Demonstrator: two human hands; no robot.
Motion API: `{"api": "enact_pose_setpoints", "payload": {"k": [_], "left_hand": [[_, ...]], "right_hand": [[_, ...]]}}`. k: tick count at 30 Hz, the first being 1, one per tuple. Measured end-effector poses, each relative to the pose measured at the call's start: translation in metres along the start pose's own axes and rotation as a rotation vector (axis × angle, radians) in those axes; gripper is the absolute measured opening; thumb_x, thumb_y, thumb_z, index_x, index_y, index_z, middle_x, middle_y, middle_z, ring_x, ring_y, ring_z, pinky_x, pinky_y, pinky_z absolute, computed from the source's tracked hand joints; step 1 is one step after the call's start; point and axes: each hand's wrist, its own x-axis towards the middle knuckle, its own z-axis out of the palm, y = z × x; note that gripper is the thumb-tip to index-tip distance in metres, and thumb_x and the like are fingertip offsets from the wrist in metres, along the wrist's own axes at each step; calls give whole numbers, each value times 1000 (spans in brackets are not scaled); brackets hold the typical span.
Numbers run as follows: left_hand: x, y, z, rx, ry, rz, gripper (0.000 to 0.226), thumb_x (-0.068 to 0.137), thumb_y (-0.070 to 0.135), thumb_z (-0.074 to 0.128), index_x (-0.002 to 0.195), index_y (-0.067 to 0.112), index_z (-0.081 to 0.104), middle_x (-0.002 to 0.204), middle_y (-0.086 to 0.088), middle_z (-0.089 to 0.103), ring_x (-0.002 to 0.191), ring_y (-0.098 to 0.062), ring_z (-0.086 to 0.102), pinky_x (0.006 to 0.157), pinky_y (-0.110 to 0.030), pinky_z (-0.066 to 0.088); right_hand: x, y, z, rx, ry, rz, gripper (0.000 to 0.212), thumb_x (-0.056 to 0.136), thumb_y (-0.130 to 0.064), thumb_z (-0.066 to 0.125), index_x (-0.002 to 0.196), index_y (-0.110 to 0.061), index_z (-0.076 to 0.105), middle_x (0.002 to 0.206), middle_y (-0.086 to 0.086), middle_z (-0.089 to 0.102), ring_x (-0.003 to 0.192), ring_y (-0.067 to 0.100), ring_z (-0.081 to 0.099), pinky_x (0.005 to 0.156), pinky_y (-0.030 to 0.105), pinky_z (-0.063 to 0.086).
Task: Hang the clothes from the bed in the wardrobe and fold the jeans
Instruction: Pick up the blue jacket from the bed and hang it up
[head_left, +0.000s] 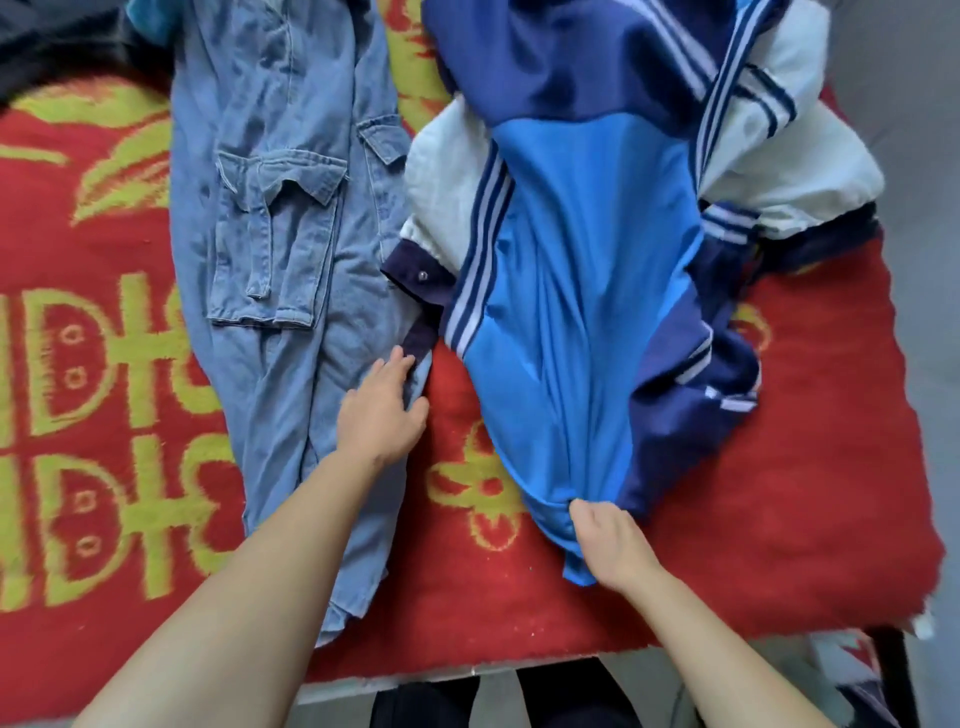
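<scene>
Right hand (613, 545) on bunched, glossy jersey (571, 312)

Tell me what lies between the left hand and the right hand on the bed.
Head view: only red blanket with a yellow flower motif lies between the left hand and the right hand, which grips the blue jacket.

Bright, soft, even light fills the scene, with no hard glare. Shadows are faint: a thin one lies beside the left hand (382, 410) on the denim garment (270, 260), and gentle shading sits in the folds of the blue jacket (571, 291), whose smooth cloth carries a mild sheen. The red blanket (779, 467) looks strongly saturated. The whole picture is slightly soft. The top edge is smeared most, and the jacket's stripes streak there. The wide lens bows the near rim of the bed (441, 678) and stretches the corners.
</scene>
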Motion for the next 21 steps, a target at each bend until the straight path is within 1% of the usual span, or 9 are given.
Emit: {"api": "enact_pose_setpoints", "payload": {"k": [2, 5, 7, 9, 11, 14, 16, 19, 21], "left_hand": [[-13, 13, 8, -36, 106, -9, 78, 88, 33, 62, 154, 16, 23, 155, -10, 34, 143, -29, 32, 112, -54, 31], [-37, 35, 27, 2, 266, 79, 98, 78, 21, 73, 157, 16, 15, 157, -23, 23, 141, -39, 31, 112, -52, 31], [-50, 47, 35, 121, 310, 229, 79, 81, 14, 71, 151, 22, 36, 158, -26, 19, 144, -44, 25, 110, -55, 33], [-59, 59, 36, 219, 307, 434, 44, 83, 8, 67, 125, 17, 64, 157, -22, 28, 144, -42, 27, 106, -55, 37], [-70, 70, 28, 218, 298, 535, 23, 78, 7, 66, 101, 10, 68, 149, -14, 45, 139, -37, 39, 101, -51, 42], [-101, 91, -8, -28, 295, 347, 21, 71, 14, 56, 87, 4, 65, 111, -14, 68, 102, -36, 63, 77, -37, 43], [-126, 102, -41, -213, 355, 117, 24, 70, 23, 53, 78, 4, 64, 85, -18, 68, 79, -37, 60, 61, -34, 30], [-170, 108, -91, -278, 457, 10, 35, 63, 32, 50, 77, 6, 70, 76, -21, 67, 71, -35, 59, 59, -38, 35], [-193, 106, -112, -247, 510, 20, 33, 63, 33, 52, 73, 6, 69, 70, -21, 64, 70, -39, 59, 59, -42, 41]], "right_hand": [[-17, 6, 15, -78, -244, -26, 28, 98, -7, 39, 125, -7, 48, 122, 22, 58, 113, 34, 58, 91, 43, 42], [-39, 0, 24, -79, -344, -114, 26, 99, -7, 36, 124, -9, 45, 121, 24, 56, 113, 37, 57, 85, 45, 41], [-51, -5, 26, -64, -381, -138, 25, 96, -5, 41, 120, -9, 46, 117, 25, 57, 108, 40, 59, 75, 45, 37], [-62, -5, 29, -22, -353, -131, 24, 95, -7, 42, 119, -10, 46, 116, 23, 58, 106, 39, 59, 77, 46, 40], [-74, -4, 27, 47, -286, -56, 20, 97, -14, 42, 116, -14, 49, 117, 18, 58, 107, 38, 59, 84, 47, 45], [-97, 2, 10, 421, -120, 237, 28, 102, -38, 36, 96, -19, 56, 105, 12, 65, 102, 38, 62, 82, 41, 45], [-107, 7, -14, 614, -56, 363, 36, 102, -45, 36, 97, -16, 57, 107, 14, 65, 104, 38, 60, 80, 37, 40], [-112, 8, -56, 776, -38, 385, 44, 100, -50, 44, 109, -12, 66, 108, 11, 66, 105, 29, 60, 83, 35, 41], [-112, 3, -78, 836, -23, 342, 43, 92, -56, 56, 103, -16, 70, 98, 2, 66, 95, 22, 59, 74, 32, 43]]}}
